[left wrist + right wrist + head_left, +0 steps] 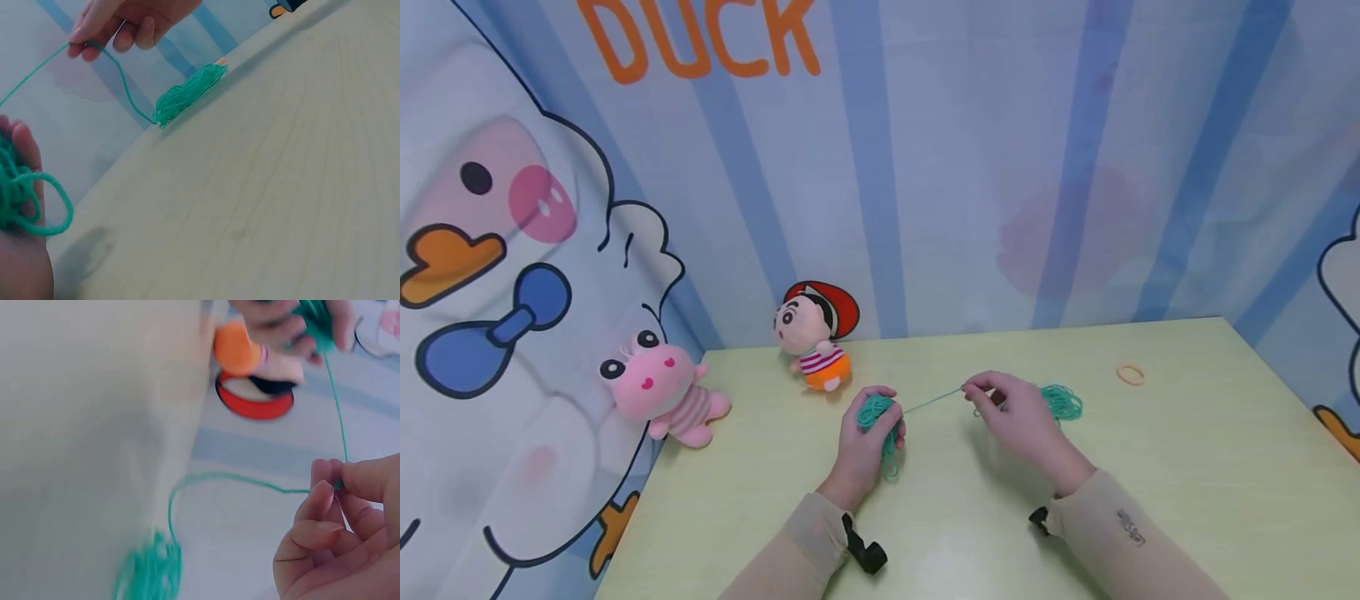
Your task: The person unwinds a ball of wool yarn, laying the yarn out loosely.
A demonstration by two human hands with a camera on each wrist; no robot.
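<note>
In the head view my left hand (862,446) grips a bundle of green yarn (876,412), fingers curled round it, with loops hanging below the palm. From this bundle a thin strand (934,401) runs taut to my right hand (1018,417), which pinches it between thumb and fingertips. The left wrist view shows the strand continuing past the pinch to a second green yarn bundle (190,94) lying on the table. That second bundle is partly hidden behind my right hand in the head view. A loose loop (59,203) sticks out from the held yarn.
A pink plush toy (662,387) sits at the table's left edge. Beside the back edge stands a plush figure with a red cap (816,337). An orange-tan ring (1130,374) lies at the back right of the pale table (1210,467). A printed curtain (955,167) hangs behind.
</note>
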